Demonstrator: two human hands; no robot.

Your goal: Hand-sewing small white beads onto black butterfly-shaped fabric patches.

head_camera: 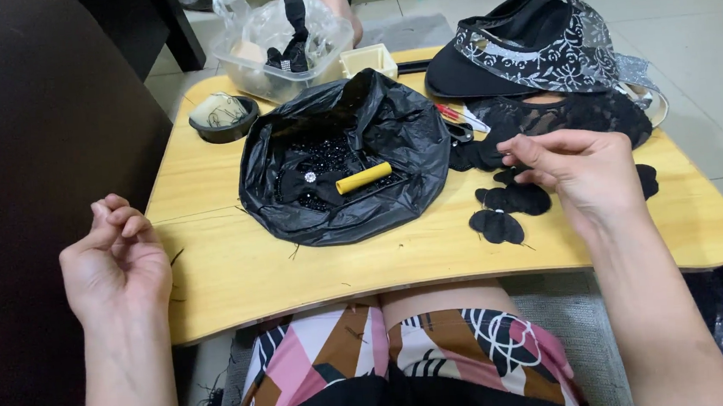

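My left hand (117, 262) rests at the left edge of the light wooden lap table (231, 271), fingers loosely curled with nothing visible in them. My right hand (580, 171) hovers over several small black fabric pieces (499, 226) on the right side of the table. Its fingertips pinch at one black fabric piece (508, 174). In the middle lies an opened black plastic bag (390, 125) holding black beads (324, 155), a small black bow (302, 183) and a yellow cylinder (364, 177).
A black visor cap with a silver patterned band (529, 47) and black lace (576, 112) lie at the back right. A clear plastic container (282, 43), a small cream box (368, 58) and a black bowl (221, 118) stand behind. Another person's hand (335, 1) reaches in. Scissors (458, 124) lie nearby.
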